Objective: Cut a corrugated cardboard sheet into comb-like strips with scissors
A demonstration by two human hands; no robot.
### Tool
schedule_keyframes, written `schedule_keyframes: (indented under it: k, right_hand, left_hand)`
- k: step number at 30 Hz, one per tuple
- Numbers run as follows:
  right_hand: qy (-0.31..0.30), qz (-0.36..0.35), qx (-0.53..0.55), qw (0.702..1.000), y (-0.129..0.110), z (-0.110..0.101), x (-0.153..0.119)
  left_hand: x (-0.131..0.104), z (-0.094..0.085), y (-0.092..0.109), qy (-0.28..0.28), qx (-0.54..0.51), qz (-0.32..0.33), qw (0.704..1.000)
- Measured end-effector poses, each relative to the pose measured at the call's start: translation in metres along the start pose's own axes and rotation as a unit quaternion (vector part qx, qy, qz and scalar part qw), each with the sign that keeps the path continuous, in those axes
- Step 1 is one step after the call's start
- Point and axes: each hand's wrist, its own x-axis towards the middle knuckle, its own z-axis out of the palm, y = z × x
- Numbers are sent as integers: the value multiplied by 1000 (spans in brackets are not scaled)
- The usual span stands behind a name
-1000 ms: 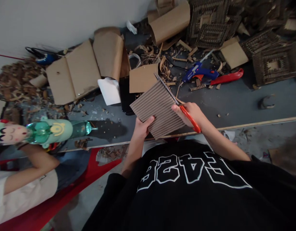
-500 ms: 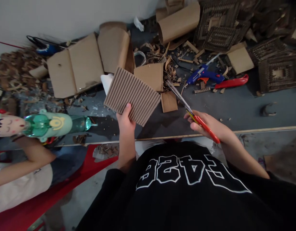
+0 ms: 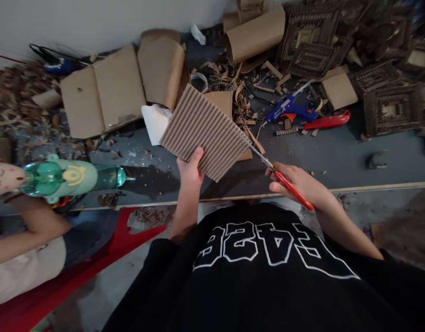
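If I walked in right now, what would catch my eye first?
Probably the ribbed cardboard sheet held up in the middle by the left hand, with the right hand bringing red-handled scissors to its right edge. Behind them, the grey table is strewn with cardboard scraps, and a blue glue gun lies at the upper right. At far left, another person holds a green bottle.

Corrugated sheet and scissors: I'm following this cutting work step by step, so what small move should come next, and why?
Probably close the scissors to bite into the corrugated sheet. The right hand has the blade tips at the sheet's right edge, and the left hand pinches its lower edge, holding it above the table.
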Motion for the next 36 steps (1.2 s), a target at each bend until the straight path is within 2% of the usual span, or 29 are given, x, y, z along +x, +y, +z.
schedule_keyframes:
  k: [9,27,36]
  right_hand:
    - [5,-5,-5,1000,-3,3,3]
    - [28,-3,-6,1000,-4,4,5]
    - [30,0,-27,999,-4,7,6]
  left_hand:
    - [-2,-2,-1,4,0,13,1000]
    - [-1,0,-2,13,-4,-28,1000]
    - [-1,0,0,29,-1,-24,999]
